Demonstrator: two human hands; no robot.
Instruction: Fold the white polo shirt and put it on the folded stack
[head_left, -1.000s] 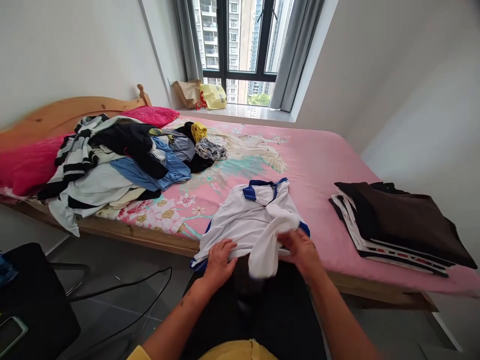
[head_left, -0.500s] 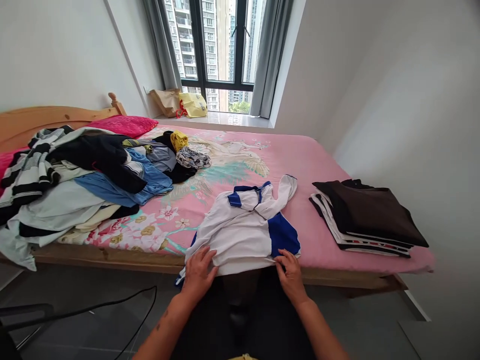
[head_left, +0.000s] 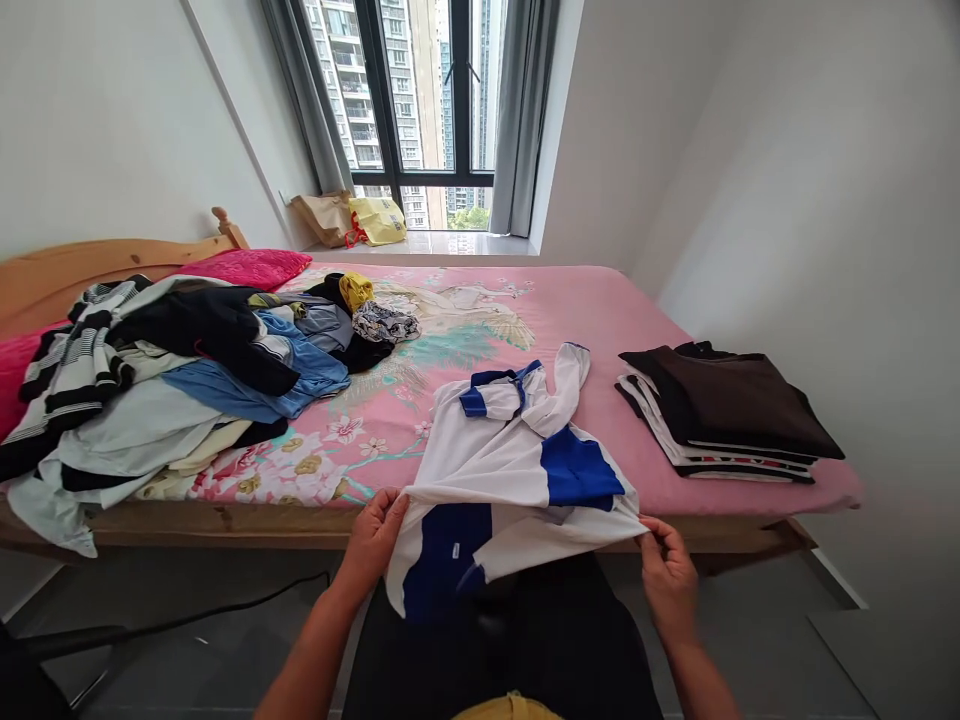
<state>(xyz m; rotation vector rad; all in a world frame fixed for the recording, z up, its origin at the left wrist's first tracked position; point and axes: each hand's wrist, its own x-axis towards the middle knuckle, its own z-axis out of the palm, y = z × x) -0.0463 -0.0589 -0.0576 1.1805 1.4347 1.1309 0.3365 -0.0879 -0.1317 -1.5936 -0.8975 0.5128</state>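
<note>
A white shirt with blue panels and a blue collar point(head_left: 487, 450) lies partly on the bed, its collar end away from me. Its near part is lifted and stretched between my two hands. My left hand point(head_left: 377, 535) pinches the left edge of the fabric just off the bed's front edge. On the other side, my right hand point(head_left: 666, 570) pinches the right corner of the cloth. Below the taut edge, a blue and white portion with a small white label hangs over my lap.
A loose heap of clothes point(head_left: 187, 370) covers the bed's left side. At the right stands a folded stack of clothes point(head_left: 731, 410) with a dark brown top piece. Paper and yellow bags point(head_left: 379, 218) sit on the windowsill. A black cable point(head_left: 225, 607) runs at lower left.
Both hands have closed on the shirt's near edge and moved apart, the right hand farther. The near part has risen and spread, and its blue and white underside now hangs in view.
</note>
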